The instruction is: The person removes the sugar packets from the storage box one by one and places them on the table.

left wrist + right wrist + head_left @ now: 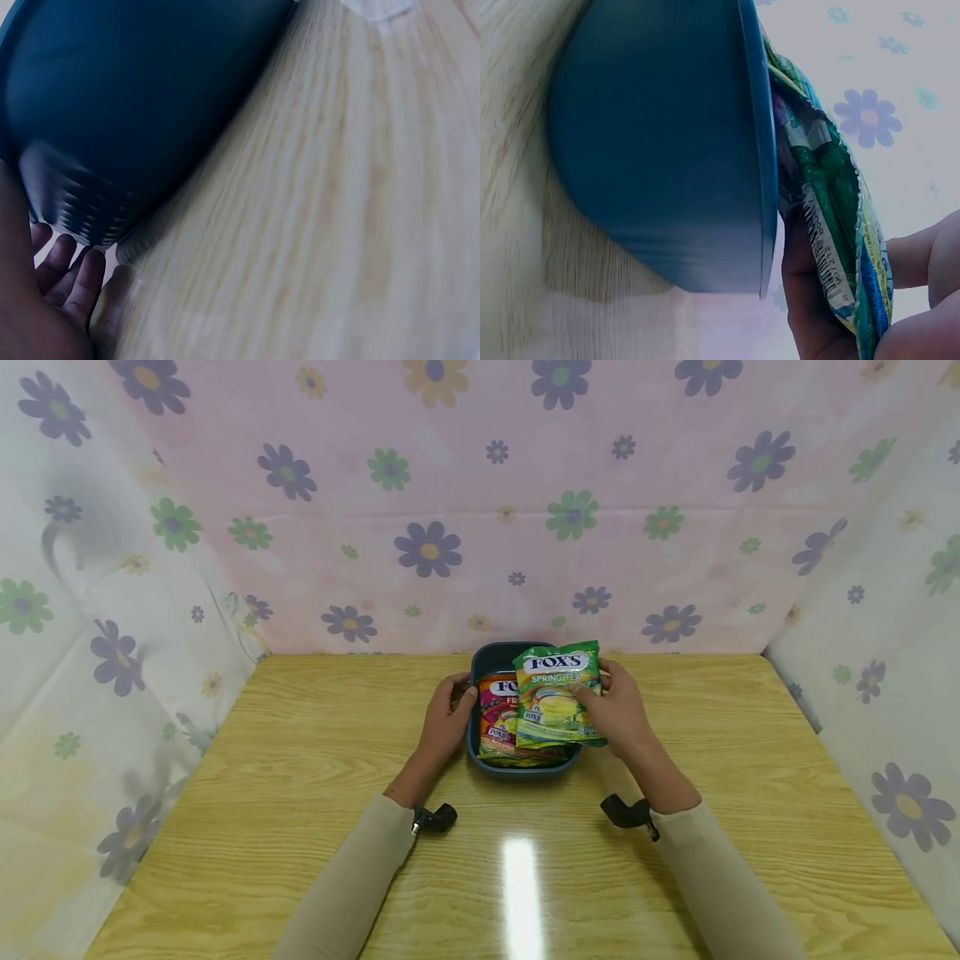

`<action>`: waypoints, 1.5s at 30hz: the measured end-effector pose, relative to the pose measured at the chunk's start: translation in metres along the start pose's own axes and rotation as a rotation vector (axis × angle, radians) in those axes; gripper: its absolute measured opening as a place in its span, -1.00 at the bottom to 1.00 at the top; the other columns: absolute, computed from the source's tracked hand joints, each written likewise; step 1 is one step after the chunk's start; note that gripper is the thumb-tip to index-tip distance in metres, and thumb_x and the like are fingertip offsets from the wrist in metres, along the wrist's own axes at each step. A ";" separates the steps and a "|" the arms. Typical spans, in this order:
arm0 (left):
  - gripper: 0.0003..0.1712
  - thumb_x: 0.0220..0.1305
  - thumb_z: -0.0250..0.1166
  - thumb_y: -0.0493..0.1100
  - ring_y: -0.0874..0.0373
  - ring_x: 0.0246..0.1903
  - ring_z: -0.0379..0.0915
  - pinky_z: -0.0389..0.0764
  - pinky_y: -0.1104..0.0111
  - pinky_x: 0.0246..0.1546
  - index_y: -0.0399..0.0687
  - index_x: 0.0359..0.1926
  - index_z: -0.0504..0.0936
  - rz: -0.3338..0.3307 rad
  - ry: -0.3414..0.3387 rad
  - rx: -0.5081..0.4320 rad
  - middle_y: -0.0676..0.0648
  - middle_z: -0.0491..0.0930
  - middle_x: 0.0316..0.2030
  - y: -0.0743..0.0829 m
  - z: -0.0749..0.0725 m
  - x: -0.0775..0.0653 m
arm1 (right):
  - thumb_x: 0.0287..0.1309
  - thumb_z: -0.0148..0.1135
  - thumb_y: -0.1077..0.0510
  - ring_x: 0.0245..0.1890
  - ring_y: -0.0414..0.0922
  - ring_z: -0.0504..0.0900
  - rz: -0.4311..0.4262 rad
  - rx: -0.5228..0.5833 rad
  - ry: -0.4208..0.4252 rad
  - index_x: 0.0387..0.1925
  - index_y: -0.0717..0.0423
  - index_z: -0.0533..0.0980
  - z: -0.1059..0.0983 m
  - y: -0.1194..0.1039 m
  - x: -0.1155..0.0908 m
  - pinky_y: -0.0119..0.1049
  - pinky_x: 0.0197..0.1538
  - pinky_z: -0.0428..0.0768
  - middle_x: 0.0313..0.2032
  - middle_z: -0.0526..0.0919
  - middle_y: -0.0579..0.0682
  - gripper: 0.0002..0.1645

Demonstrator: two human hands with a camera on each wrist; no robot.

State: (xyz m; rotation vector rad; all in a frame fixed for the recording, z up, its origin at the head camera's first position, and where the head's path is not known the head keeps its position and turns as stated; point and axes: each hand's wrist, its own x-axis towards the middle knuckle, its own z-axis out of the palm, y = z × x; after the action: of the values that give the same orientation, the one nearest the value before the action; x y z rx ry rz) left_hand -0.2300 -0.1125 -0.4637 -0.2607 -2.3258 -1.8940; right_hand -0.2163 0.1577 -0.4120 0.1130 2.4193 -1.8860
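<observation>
R hand (617,706) fingers pinch green bag (557,697), "FOX'S SPRING TEA", over right part of tub (523,772) on desk (262,777). Red bag (495,720) in tub part-hidden, label cut to "FO" & "FR". L hand (447,718) fingers bent at tub's left wall; can't tell if gripping.

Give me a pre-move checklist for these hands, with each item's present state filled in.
1. Right hand grips the green packet: ok.
2. Green packet is above the rim of the blue container: ok.
3. Container stands upright on the table: ok.
4. Left hand touches the container's side: ok.
5. Left hand's hold is firm: cannot tell.
6. Red packet in the container is fully visible: not ok, the green packet covers part of it.
</observation>
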 end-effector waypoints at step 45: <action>-0.51 0.64 0.14 -0.08 -0.10 0.17 0.53 0.52 0.03 0.27 -0.23 0.42 0.48 0.027 0.017 0.037 -0.26 0.56 0.19 -0.044 0.004 0.014 | 0.66 0.01 0.08 -0.28 -0.36 0.69 0.075 0.007 0.028 0.69 0.23 -0.02 -0.078 0.031 0.011 -0.40 -0.18 0.71 0.30 0.47 0.32 -0.21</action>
State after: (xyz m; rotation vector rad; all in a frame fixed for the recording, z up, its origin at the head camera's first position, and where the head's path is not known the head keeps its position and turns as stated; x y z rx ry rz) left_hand -0.2530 -0.1167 -0.5031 -0.2694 -2.3319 -1.8310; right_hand -0.2254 0.2409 -0.4247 0.2291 2.3904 -1.8735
